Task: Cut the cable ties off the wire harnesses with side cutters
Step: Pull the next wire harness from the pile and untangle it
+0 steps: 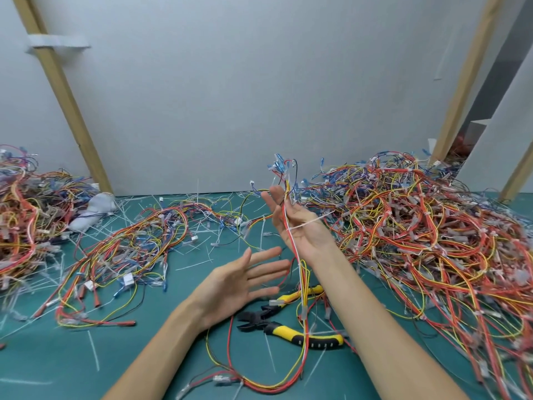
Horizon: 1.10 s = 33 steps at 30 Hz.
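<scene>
A grey wall with wooden posts stands behind a green table mat. The job looks partly done. Lots of thin white cut-off plastic ties lie all over the mat. A loose heap of red, yellow and blue wires lies at 9 o'clock. A much bigger tangled pile of red and yellow wire harnesses at 3 o'clock has many little ties on it, so I think a lot is left.

The right hand is lifted up in the middle, palm up, fingers nearly straight. A thin bundle of red, white and yellow wires lies across the palm and hangs down, with a white cable tie around it. I cannot tell if the thumb presses it. The left hand is wide open at 7 o'clock and holds nothing. The side cutters with yellow and black handles lie on the mat at 6 o'clock, with no hand on them.
</scene>
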Available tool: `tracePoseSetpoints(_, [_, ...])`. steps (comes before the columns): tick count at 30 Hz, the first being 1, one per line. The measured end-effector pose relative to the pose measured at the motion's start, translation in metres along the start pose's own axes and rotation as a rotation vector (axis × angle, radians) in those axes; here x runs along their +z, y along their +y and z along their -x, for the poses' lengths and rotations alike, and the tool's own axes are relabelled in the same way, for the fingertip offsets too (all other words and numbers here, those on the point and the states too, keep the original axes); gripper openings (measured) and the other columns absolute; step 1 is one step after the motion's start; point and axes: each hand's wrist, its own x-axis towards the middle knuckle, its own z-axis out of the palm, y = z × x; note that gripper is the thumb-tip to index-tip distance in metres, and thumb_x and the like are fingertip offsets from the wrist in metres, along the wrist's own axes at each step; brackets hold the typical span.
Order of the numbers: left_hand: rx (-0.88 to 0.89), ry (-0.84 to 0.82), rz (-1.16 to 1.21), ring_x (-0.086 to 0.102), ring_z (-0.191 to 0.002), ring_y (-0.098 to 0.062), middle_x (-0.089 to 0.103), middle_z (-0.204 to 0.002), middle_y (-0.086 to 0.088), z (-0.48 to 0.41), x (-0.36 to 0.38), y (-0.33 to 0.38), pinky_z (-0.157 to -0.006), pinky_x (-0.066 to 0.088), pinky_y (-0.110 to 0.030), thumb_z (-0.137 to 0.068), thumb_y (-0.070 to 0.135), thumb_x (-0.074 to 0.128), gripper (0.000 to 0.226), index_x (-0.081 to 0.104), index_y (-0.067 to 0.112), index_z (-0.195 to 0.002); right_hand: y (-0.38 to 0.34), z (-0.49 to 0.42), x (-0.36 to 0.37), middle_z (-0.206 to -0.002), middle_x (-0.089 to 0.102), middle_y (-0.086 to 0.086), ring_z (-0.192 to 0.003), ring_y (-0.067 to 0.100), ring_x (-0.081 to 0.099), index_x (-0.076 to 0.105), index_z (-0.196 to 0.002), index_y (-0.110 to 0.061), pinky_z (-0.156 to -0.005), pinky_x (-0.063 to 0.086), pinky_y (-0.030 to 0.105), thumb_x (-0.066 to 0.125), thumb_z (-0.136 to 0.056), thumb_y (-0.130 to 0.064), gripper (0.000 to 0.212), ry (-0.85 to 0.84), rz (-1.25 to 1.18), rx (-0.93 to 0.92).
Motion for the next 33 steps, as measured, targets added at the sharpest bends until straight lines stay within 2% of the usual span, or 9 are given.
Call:
tracePoseSetpoints(7, [0.0,-0.004,-0.005,0.042,-0.138,-0.025,0.047,-0.146,-0.013,0.001,0.001,0.001,-0.107,0.043,-0.04,-0.087,0.053,0.061,0.07,0.045,0.015,-0.144,-0.001,0.0,-0.001,-0.106,0.07,0.013,-0.097,0.029,0.071,0.059,-0.112,0.005,-0.064,0.058,0.021,0.036,-0.1,0.002,0.027,-0.004,-0.024,-0.003])
tracePoseSetpoints(12, [0.072,0.056,-0.035,0.046,-0.135,-0.024,0.052,-0.143,-0.013,0.002,-0.001,0.0,-0.105,0.046,-0.036,-0.083,0.051,0.066,0.069,0.051,0.014,-0.139,-0.002,0.0,0.002,-0.096,0.072,0.013,-0.094,0.029,0.072,0.058,-0.106,0.002,-0.061,0.057,0.021,0.033,-0.102,0.001,0.026,-0.006,-0.059,-0.008])
tracePoseSetpoints(14, [0.113,0.12,-0.051,0.052,-0.129,-0.022,0.058,-0.137,-0.011,0.003,0.0,0.001,-0.099,0.049,-0.033,-0.075,0.051,0.074,0.07,0.059,0.015,-0.132,-0.002,-0.001,0.004,-0.092,0.071,0.014,-0.091,0.03,0.072,0.057,-0.103,0.001,-0.06,0.057,0.021,0.031,-0.101,0.002,0.026,0.018,-0.046,-0.006])
tracePoseSetpoints(18, [0.153,0.215,-0.027,0.065,-0.101,-0.021,0.068,-0.108,-0.009,0.002,0.001,0.001,-0.083,0.051,-0.026,-0.057,0.047,0.088,0.067,0.072,0.01,-0.11,-0.004,-0.002,0.01,-0.087,0.069,0.016,-0.082,0.031,0.073,0.056,-0.096,-0.001,-0.058,0.057,0.021,0.028,-0.101,0.007,0.03,0.056,-0.02,-0.016])
tracePoseSetpoints(20, [0.138,0.18,-0.005,0.066,-0.104,-0.026,0.068,-0.112,-0.014,0.003,0.006,0.001,-0.082,0.054,-0.026,-0.061,0.043,0.087,0.064,0.07,0.006,-0.111,-0.005,-0.002,0.013,-0.086,0.068,0.016,-0.081,0.031,0.073,0.056,-0.096,-0.001,-0.059,0.057,0.021,0.027,-0.1,0.007,0.031,0.05,-0.032,-0.023])
tracePoseSetpoints(23, [0.083,0.104,-0.014,0.061,-0.117,-0.032,0.062,-0.127,-0.021,0.003,0.017,0.0,-0.09,0.053,-0.031,-0.072,0.042,0.08,0.066,0.064,0.003,-0.122,-0.006,-0.002,0.016,-0.091,0.067,0.016,-0.083,0.031,0.073,0.057,-0.097,-0.001,-0.059,0.058,0.023,0.028,-0.1,0.007,0.03,0.033,-0.045,-0.027])
tracePoseSetpoints(27, [-0.001,-0.016,0.065,0.054,-0.125,-0.038,0.055,-0.135,-0.023,0.001,0.027,-0.005,-0.102,0.047,-0.043,-0.083,0.041,0.07,0.061,0.058,0.01,-0.133,-0.008,-0.002,0.019,-0.091,0.069,0.018,-0.085,0.033,0.073,0.057,-0.097,-0.001,-0.06,0.058,0.025,0.029,-0.1,0.006,0.029,0.009,-0.044,-0.05])
tracePoseSetpoints(30, [-0.044,-0.104,0.114,0.049,-0.128,-0.043,0.051,-0.14,-0.023,0.002,0.029,-0.005,-0.1,0.047,-0.045,-0.092,0.039,0.058,0.052,0.052,0.017,-0.139,-0.01,-0.003,0.017,-0.09,0.071,0.018,-0.085,0.032,0.073,0.057,-0.098,-0.002,-0.062,0.059,0.027,0.028,-0.101,0.006,0.03,-0.001,-0.02,-0.054])
tracePoseSetpoints(33, [-0.086,-0.101,0.13,0.057,-0.121,-0.039,0.057,-0.134,-0.021,0.005,0.028,-0.001,-0.092,0.051,-0.042,-0.092,0.043,0.058,0.051,0.053,0.022,-0.138,-0.011,-0.004,0.012,-0.091,0.072,0.016,-0.086,0.029,0.073,0.057,-0.103,-0.005,-0.066,0.06,0.029,0.028,-0.101,0.006,0.031,0.008,0.07,-0.047])
